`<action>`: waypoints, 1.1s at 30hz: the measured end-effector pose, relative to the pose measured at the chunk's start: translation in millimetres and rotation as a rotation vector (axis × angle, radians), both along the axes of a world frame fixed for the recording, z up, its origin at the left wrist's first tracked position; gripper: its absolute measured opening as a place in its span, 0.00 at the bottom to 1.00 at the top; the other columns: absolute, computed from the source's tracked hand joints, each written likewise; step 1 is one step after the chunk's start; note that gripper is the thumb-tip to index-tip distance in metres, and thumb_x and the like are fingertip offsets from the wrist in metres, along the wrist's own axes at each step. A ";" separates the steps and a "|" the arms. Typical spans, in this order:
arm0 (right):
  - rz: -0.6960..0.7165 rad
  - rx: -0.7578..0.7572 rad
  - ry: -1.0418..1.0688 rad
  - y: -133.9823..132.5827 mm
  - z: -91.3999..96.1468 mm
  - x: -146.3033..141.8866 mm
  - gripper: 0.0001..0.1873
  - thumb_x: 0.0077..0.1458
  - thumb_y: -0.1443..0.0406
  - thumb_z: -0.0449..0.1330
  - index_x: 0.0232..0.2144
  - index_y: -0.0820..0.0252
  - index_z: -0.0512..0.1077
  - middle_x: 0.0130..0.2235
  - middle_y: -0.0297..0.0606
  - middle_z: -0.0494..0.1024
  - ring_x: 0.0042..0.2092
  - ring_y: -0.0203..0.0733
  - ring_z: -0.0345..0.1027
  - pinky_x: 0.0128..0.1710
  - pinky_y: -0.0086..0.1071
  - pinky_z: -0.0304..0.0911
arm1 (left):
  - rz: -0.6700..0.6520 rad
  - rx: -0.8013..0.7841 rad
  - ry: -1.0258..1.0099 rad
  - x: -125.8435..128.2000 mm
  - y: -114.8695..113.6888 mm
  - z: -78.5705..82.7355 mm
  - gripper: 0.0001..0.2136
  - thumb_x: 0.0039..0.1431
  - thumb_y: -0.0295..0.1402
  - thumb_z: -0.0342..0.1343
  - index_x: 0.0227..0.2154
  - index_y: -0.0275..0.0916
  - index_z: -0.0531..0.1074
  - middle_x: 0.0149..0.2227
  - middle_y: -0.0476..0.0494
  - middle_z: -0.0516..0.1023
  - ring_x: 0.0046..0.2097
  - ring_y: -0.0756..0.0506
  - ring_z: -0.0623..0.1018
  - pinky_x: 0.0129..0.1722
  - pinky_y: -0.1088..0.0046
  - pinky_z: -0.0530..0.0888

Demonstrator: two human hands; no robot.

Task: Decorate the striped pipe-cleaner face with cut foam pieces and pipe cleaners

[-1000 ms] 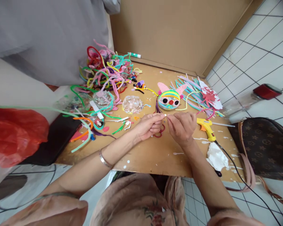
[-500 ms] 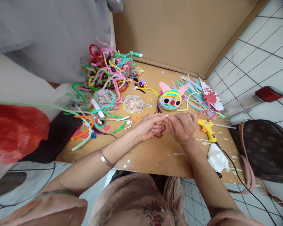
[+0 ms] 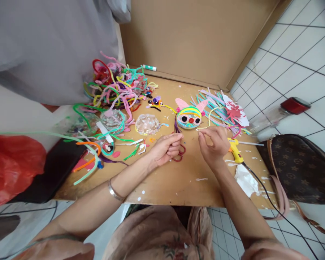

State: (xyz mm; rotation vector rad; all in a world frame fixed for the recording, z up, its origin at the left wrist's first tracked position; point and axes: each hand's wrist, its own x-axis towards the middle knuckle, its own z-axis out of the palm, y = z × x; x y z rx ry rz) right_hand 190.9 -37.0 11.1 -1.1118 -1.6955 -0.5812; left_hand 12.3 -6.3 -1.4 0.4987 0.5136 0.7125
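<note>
My left hand (image 3: 168, 147) is closed over the middle of the table, thumb and forefinger pressed together; whatever they hold is too small or hidden to make out. My right hand (image 3: 214, 145) is curled in a pinch to its right, the fingertips apart from the left ones. Any small thing in that pinch I cannot name. Just beyond the hands sits a round mask-like face (image 3: 190, 118) with pink ears, black eyes and a red nose. The tip of a pale yellow pipe cleaner (image 3: 209, 116) lies by my right fingertips. Red-handled scissors (image 3: 181, 154) lie partly under my left hand.
A yellow glue gun (image 3: 235, 150) with its cord lies at right, near crumpled white paper (image 3: 246, 180) and a brown handbag (image 3: 300, 169). Tangled pipe cleaners (image 3: 119, 86) pile up at back left. A clear disc (image 3: 147, 124) and a glue stick (image 3: 150, 67) are on the table.
My hands, whose fingertips met half a second ago, have come apart, the right one opening a gap. More of the scissors shows. The whole view has shifted slightly.
</note>
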 end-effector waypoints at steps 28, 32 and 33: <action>0.271 -0.884 1.211 59.1 -7.9 40.7 0.10 0.28 0.61 0.69 0.19 0.58 0.77 0.21 0.30 0.73 0.26 0.31 0.55 0.29 0.31 0.52 | 0.516 0.198 0.340 41.7 67.2 6.8 0.02 0.64 0.29 0.54 0.37 0.39 0.65 0.14 0.63 0.52 0.14 0.58 0.50 0.16 0.83 0.45; 0.261 -0.903 1.209 62.7 -9.4 40.7 0.10 0.28 0.60 0.69 0.19 0.58 0.76 0.21 0.30 0.74 0.26 0.32 0.56 0.29 0.31 0.53 | 0.461 0.221 0.298 43.0 73.6 -0.7 0.03 0.63 0.29 0.54 0.35 0.40 0.65 0.15 0.63 0.51 0.14 0.58 0.49 0.16 0.83 0.45; 0.263 -0.904 1.209 63.3 -9.6 40.6 0.11 0.28 0.60 0.69 0.19 0.58 0.76 0.21 0.31 0.74 0.26 0.32 0.56 0.30 0.31 0.53 | 0.446 0.223 0.286 42.7 75.1 -2.5 0.03 0.63 0.29 0.55 0.35 0.40 0.65 0.15 0.63 0.51 0.14 0.58 0.48 0.16 0.84 0.45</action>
